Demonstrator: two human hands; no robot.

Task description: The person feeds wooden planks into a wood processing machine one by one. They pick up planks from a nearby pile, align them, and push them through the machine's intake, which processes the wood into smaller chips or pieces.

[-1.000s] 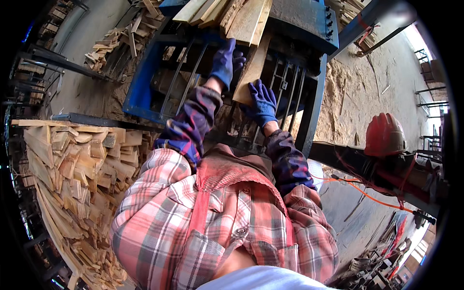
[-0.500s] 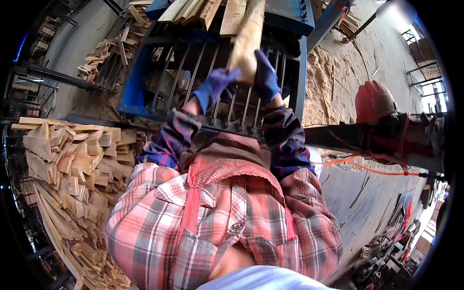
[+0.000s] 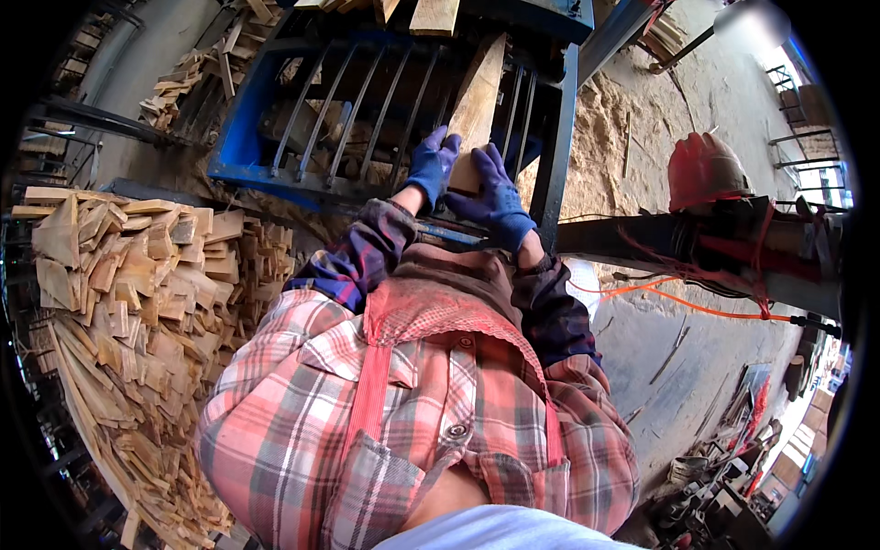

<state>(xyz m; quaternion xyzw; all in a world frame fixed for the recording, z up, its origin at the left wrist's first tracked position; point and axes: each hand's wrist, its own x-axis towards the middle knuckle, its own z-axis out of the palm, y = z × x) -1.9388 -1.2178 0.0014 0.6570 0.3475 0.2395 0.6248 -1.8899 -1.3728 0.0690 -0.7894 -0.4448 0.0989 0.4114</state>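
Observation:
Both my hands wear blue gloves and grip the near end of a long pale wooden plank [image 3: 479, 96]. My left hand [image 3: 431, 165] clasps its left edge and my right hand [image 3: 498, 202] wraps its right side and end. The plank slants up and away over the barred blue metal frame [image 3: 275, 174] of a machine. Several more planks [image 3: 433, 14] lie at the top of that frame. My plaid shirt fills the lower middle of the view.
A big stack of cut wood pieces [image 3: 128, 302] stands on my left. A red hard hat [image 3: 704, 165] rests on a dark beam [image 3: 733, 247] at the right, with an orange cord [image 3: 678, 298] below. Sawdust [image 3: 610, 137] covers the ground beyond.
The plank has come down and toward me out of the upper stack, and both hands have shifted to grip its near end low over the barred frame.

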